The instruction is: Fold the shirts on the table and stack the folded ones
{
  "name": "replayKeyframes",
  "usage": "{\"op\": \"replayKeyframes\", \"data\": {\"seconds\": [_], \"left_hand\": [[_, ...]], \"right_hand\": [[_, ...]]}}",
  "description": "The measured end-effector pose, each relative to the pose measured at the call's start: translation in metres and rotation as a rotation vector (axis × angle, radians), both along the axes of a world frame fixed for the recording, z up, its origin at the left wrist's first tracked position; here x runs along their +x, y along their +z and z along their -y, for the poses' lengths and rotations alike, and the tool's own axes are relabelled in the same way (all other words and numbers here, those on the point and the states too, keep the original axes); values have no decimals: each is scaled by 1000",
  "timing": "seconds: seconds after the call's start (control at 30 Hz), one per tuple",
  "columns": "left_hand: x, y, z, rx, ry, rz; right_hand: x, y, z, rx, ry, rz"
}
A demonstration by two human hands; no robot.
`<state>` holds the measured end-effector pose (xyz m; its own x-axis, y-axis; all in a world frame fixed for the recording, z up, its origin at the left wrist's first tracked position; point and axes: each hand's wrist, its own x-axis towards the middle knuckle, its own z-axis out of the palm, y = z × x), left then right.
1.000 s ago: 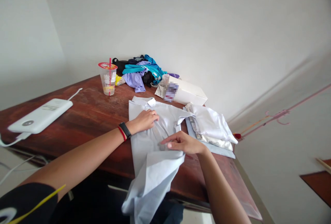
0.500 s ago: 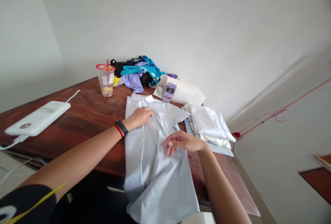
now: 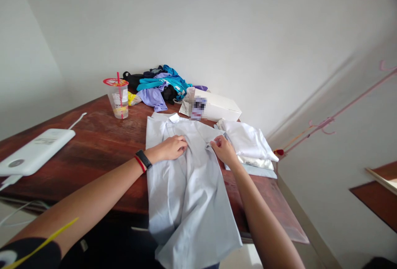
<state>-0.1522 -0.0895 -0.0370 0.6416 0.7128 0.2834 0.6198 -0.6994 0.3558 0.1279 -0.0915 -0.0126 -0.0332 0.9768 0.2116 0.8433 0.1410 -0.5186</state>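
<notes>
A light grey-white shirt (image 3: pixel 198 202) lies lengthwise on the table, its collar at the far end and its lower part hanging over the near edge. My left hand (image 3: pixel 173 147), with a black band and a red cord at the wrist, rests on the upper middle of the shirt, fingers curled onto the cloth. At the shirt's right side, by the short sleeve, my right hand (image 3: pixel 223 149) pinches the fabric between thumb and fingers. Just beyond that hand sits a stack of folded white clothes (image 3: pixel 248 140).
A lidded plastic cup (image 3: pixel 119 101) with a red straw and a white power bank (image 3: pixel 37 151) with cables stand on the left of the wooden table (image 3: pixel 105 169). Behind the shirt are a clothes pile (image 3: pixel 155 95) and a white box (image 3: pixel 220 106). A pink rod (image 3: pixel 350 99) runs along the right.
My right hand has moved up and outward from the shirt's middle to its sleeve side and closed on the cloth. My left hand has shifted slightly along the shirt. The view has shifted a little.
</notes>
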Motion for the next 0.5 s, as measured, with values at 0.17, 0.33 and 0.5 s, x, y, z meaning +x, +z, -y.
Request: {"op": "replayKeyframes", "data": {"seconds": [0.17,0.33,0.5], "left_hand": [[0,-2,-3,-11,-26,15],[-3,1,-6,-38,-50,4],[-7,-1,-9,-24,-98,-72]], "right_hand": [[11,-9,-7,-10,-47,32],[11,-5,-10,-162,83,-108],[8,-10,-11,-249,119,-524]]}}
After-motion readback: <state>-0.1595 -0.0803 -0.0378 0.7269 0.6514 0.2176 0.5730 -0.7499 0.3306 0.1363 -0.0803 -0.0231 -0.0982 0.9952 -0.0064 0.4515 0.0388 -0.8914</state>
